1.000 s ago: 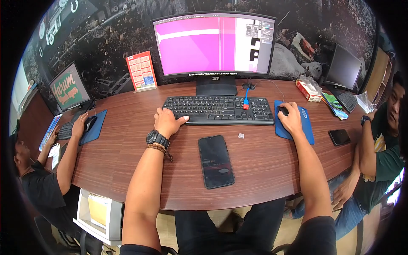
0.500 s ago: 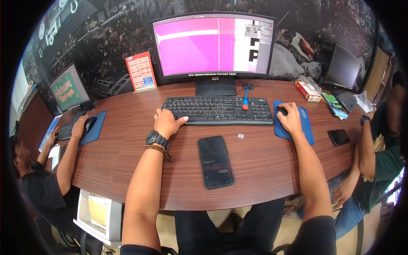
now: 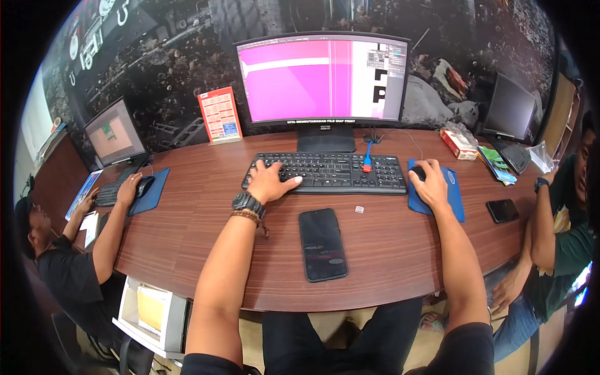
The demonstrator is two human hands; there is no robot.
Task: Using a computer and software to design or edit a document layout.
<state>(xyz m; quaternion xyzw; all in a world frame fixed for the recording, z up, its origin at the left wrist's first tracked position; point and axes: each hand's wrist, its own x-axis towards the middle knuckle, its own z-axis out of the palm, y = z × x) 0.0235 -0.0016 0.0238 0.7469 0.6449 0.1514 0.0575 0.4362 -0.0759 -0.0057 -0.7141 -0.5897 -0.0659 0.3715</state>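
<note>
Fingers of the left hand (image 3: 270, 185) lie spread and unclenched over the left end of a black keyboard (image 3: 331, 170), gripping nothing; whether any key is pressed cannot be told. Fingers of the right hand (image 3: 432, 189) curl around a black mouse (image 3: 418, 172), a hold that presumably keeps the fingertips over its buttons. Beneath them is a blue mouse pad (image 3: 452, 204), probably laid there for smooth gliding. Between the two hands, a blue cable (image 3: 367, 162) with a red end rests across the keyboard. Nearer the body than the left fingers, and to their right, a dark phone (image 3: 323, 247) lies face up, apparently placed clear of both forearms; a small pale piece (image 3: 359, 209) sits between it and the right hand. Beyond the fingers stands a monitor (image 3: 294, 94), seemingly centred for viewing above both hands, with a red-and-white calendar (image 3: 220, 115) to its left.
</note>
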